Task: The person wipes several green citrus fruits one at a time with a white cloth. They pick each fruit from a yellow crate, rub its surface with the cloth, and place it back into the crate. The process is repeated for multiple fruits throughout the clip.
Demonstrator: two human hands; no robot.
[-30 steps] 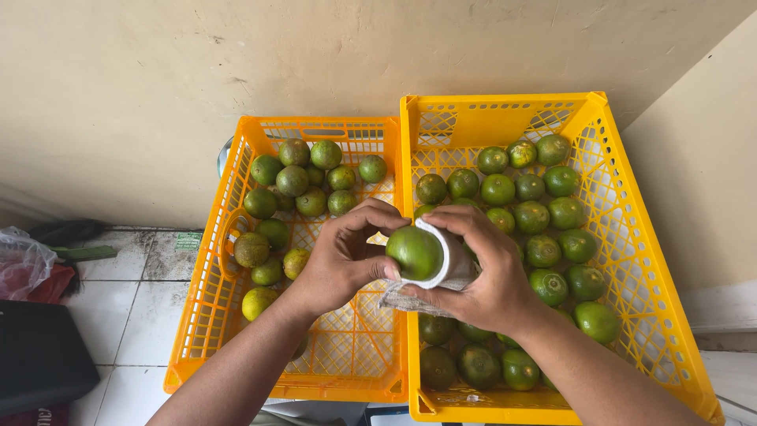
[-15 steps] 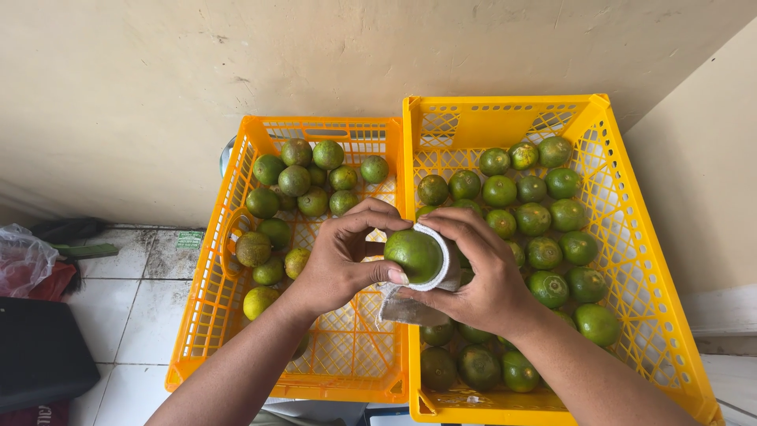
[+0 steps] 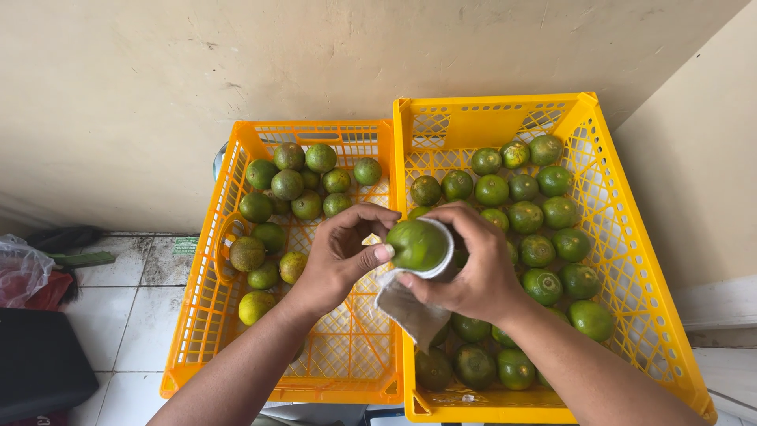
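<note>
My left hand [image 3: 341, 260] and my right hand [image 3: 473, 272] meet over the seam between two yellow crates. Between them is one green citrus fruit [image 3: 415, 244], with a white cloth [image 3: 410, 309] wrapped behind and below it. My left thumb and fingers press on the fruit's left side. My right hand cups the cloth and the fruit from the right. The left crate [image 3: 206, 315] holds several green and yellowish fruits at its far end. The right crate [image 3: 631, 244] is filled with several green fruits.
Both crates stand on a white tiled floor [image 3: 134, 331] against a beige wall [image 3: 236, 71]. A second wall closes the right side. At the far left lie a dark box [image 3: 39, 359], a clear plastic bag [image 3: 20, 272] and dark items.
The fruit has shifted a little in my hands and the cloth has slid further round its right side. Both hands stay in the same place above the crates.
</note>
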